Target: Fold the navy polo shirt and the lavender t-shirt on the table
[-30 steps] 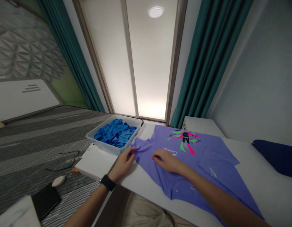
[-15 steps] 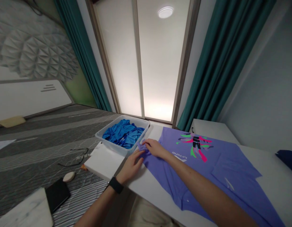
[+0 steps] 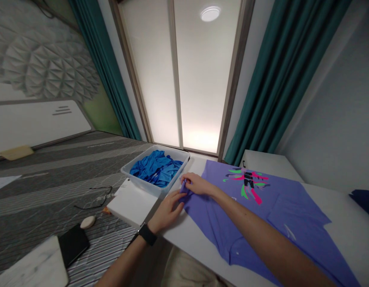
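A purple T-shirt (image 3: 214, 223) with a pink, green and black print lies spread over the white table (image 3: 175, 229). My right hand (image 3: 198, 184) pinches a bunched bit of the shirt at its left end, fingers closed. Just below it, my left hand (image 3: 168, 209), with a black watch on the wrist, has its fingertips on the same bunched cloth; the thumb stands apart from the fingers. Behind both hands is a clear plastic bin (image 3: 148, 190) holding crumpled blue cloth (image 3: 157, 167).
To the left, a grey patterned bed (image 3: 53, 191) carries glasses (image 3: 97, 199), a pale oval object (image 3: 88, 222), a black item (image 3: 73, 245) and a marbled board (image 3: 35, 267). A white cabinet (image 3: 265, 163) stands behind the table. Dark blue cloth (image 3: 365, 203) lies at the right edge.
My right hand has moved slightly right and up, with the bunched edge of the shirt gathered closer in its fingers. The left hand has shifted a little along with it.
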### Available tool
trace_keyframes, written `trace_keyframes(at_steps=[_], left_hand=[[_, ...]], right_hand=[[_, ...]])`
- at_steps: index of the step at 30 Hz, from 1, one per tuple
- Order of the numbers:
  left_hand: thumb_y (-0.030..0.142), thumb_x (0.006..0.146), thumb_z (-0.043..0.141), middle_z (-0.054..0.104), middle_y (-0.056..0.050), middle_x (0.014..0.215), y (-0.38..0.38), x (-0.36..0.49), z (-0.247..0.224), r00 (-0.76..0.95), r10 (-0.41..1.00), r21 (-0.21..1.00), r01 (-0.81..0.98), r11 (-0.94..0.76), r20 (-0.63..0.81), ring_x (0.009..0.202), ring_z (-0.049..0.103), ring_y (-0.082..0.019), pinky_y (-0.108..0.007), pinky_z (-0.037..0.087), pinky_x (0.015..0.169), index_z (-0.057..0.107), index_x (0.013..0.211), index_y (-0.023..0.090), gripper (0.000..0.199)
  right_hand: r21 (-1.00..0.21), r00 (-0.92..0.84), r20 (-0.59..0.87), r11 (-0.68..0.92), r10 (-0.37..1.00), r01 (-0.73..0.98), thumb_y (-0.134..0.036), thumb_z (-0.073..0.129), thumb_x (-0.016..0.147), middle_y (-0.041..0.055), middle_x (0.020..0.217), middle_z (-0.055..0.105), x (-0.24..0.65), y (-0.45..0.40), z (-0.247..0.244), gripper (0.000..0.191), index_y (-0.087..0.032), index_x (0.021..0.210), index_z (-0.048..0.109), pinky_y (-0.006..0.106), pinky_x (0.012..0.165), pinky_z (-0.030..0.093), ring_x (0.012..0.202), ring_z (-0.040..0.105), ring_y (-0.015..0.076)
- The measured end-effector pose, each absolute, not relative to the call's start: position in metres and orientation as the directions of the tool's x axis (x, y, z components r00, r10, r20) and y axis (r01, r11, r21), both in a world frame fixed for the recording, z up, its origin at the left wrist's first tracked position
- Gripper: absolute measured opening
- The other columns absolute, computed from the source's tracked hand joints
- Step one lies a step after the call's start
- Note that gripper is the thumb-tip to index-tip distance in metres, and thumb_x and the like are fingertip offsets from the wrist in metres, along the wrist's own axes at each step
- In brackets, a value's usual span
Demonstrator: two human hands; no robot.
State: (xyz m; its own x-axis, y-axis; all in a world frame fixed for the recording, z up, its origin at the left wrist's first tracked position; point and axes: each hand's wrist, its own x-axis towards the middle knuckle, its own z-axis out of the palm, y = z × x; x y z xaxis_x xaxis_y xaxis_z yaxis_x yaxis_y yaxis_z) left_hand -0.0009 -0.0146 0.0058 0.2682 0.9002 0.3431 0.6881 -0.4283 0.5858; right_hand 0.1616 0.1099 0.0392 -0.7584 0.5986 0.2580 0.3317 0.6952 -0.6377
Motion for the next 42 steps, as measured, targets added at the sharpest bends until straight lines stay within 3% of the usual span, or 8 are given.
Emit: trace_keyframes(at_steps=[5,11,16,22,27,30,37,42], left_hand=[[0.03,0.094,0.048,0.063,-0.012,0.114,-0.019,0.004,0.01,0.343,0.88,0.441,0.768,-0.464,0.329,0.108,0.057,-0.026,-0.043,0.045,0.097,0.067,0.12,0.023,0.033],[0.027,0.098,0.036,0.066,-0.011,0.104,-0.023,0.005,0.016,0.371,0.864,0.402,0.773,-0.49,0.34,0.096,0.059,-0.023,-0.039,0.045,0.088,0.07,0.11,0.02,0.036],[0.024,0.096,0.039,0.067,-0.009,0.096,-0.027,0.011,0.02,0.45,0.841,0.285,0.799,-0.53,0.301,0.091,0.059,-0.023,-0.04,0.042,0.085,0.071,0.101,0.021,0.032],[0.026,0.097,0.039,0.067,-0.008,0.093,-0.023,0.01,0.022,0.485,0.828,0.338,0.757,-0.559,0.283,0.089,0.059,-0.023,-0.038,0.043,0.084,0.071,0.101,0.023,0.032],[0.029,0.096,0.043,0.066,-0.006,0.094,-0.003,0.015,0.017,0.279,0.893,0.515,0.739,-0.434,0.353,0.087,0.062,-0.021,-0.035,0.046,0.083,0.051,0.13,0.02,0.037],[0.023,0.091,0.045,0.064,-0.004,0.088,0.013,0.022,0.009,0.189,0.924,0.557,0.751,-0.354,0.331,0.081,0.062,-0.02,-0.034,0.048,0.079,0.044,0.132,0.017,0.042],[0.004,0.074,0.046,0.057,-0.009,0.1,0.024,0.019,-0.013,0.135,0.894,0.403,0.857,-0.322,0.427,0.097,0.055,-0.025,-0.042,0.047,0.088,0.056,0.119,0.017,0.048],[0.016,0.084,0.052,0.058,-0.01,0.101,0.027,0.016,-0.017,0.139,0.905,0.37,0.879,-0.3,0.402,0.097,0.055,-0.028,-0.045,0.047,0.086,0.065,0.107,0.02,0.026]], right_hand=[[-0.811,-0.664,0.258,0.531,0.702,0.246,-0.008,0.043,0.081,-0.0021,0.071,0.063,0.191,0.101,0.044,0.021,-0.019,0.089,0.06,0.025,0.067,0.044,0.068,0.06,0.0143],[-0.849,-0.575,0.166,0.412,0.801,0.33,-0.01,0.038,0.085,-0.0002,0.072,0.068,0.214,0.098,0.047,0.024,-0.019,0.08,0.059,0.025,0.072,0.046,0.072,0.064,0.0149],[-0.71,-0.407,0.171,0.399,0.897,0.58,-0.03,0.048,0.091,0.0008,0.065,0.066,0.227,0.092,0.037,0.025,-0.019,0.072,0.059,0.024,0.061,0.04,0.064,0.06,0.0156],[-0.482,-0.388,0.096,0.384,0.917,0.787,-0.02,0.055,0.084,0.0018,0.076,0.068,0.256,0.071,0.015,0.009,-0.02,0.078,0.062,0.024,0.061,0.034,0.071,0.06,0.0154],[-0.473,-0.39,0.048,0.365,0.92,0.802,-0.022,0.055,0.087,0.0005,0.08,0.068,0.259,0.059,0.012,0.009,-0.021,0.095,0.06,0.024,0.063,0.033,0.074,0.061,0.0153],[-0.458,-0.398,0.058,0.379,0.915,0.804,-0.02,0.054,0.088,0.0009,0.082,0.066,0.256,0.054,0.015,0.019,-0.02,0.107,0.056,0.025,0.066,0.036,0.075,0.061,0.0162],[-0.371,-0.547,0.207,0.582,0.811,0.723,-0.017,0.053,0.089,0.0076,0.106,0.06,0.242,0.057,0.02,0.019,-0.019,0.107,0.06,0.032,0.089,0.04,0.101,0.056,0.0205],[-0.36,-0.586,0.216,0.621,0.781,0.696,-0.017,0.054,0.088,0.0077,0.105,0.06,0.229,0.062,0.018,0.019,-0.02,0.105,0.062,0.035,0.091,0.04,0.104,0.053,0.0223]])
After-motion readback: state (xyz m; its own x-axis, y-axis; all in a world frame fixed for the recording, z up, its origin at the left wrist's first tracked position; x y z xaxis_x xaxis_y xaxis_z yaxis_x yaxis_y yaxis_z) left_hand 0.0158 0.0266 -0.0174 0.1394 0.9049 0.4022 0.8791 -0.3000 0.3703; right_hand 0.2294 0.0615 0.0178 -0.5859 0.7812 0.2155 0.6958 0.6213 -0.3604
